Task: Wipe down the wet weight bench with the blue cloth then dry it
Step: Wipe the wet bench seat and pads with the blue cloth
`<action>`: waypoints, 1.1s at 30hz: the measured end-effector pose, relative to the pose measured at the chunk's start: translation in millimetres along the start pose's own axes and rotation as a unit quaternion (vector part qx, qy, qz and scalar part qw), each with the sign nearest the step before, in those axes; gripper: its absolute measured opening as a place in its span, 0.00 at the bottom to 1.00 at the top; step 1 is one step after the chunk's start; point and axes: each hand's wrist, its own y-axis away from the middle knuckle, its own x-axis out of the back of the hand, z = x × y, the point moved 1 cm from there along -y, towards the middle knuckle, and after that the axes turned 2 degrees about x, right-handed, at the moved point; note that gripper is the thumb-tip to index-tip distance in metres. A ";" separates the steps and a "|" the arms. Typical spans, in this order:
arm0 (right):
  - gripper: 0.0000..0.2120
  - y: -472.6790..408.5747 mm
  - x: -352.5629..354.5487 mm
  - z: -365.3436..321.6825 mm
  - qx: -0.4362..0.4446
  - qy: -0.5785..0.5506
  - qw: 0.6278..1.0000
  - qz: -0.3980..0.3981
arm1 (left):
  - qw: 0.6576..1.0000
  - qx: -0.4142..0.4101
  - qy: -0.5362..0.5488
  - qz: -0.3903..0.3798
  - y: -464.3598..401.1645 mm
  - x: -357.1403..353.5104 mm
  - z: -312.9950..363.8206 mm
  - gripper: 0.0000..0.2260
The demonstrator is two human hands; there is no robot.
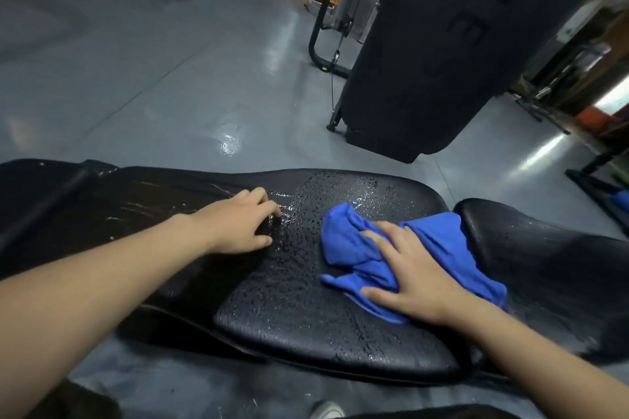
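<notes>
Wiping underway: right hand (413, 277), fingers spread, presses blue cloth (354, 241) flat; left hand (238, 226), fingers curled, braces weight bench (289, 303). Droplets left and near; drying pending.

The black padded worktop (306, 299) is seen covered in water beads. A crumpled blue cloth (354, 241) is laid on its right part, pressed flat by the right hand (415, 279). The left hand (238, 228) is rested on the padding, left of the cloth.
</notes>
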 end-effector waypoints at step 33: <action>0.27 -284.1 -59.8 -49.5 -0.053 -0.072 0.993 -0.075 | 0.997 -0.068 0.029 0.027 8.7 -10.3 -53.5 0.25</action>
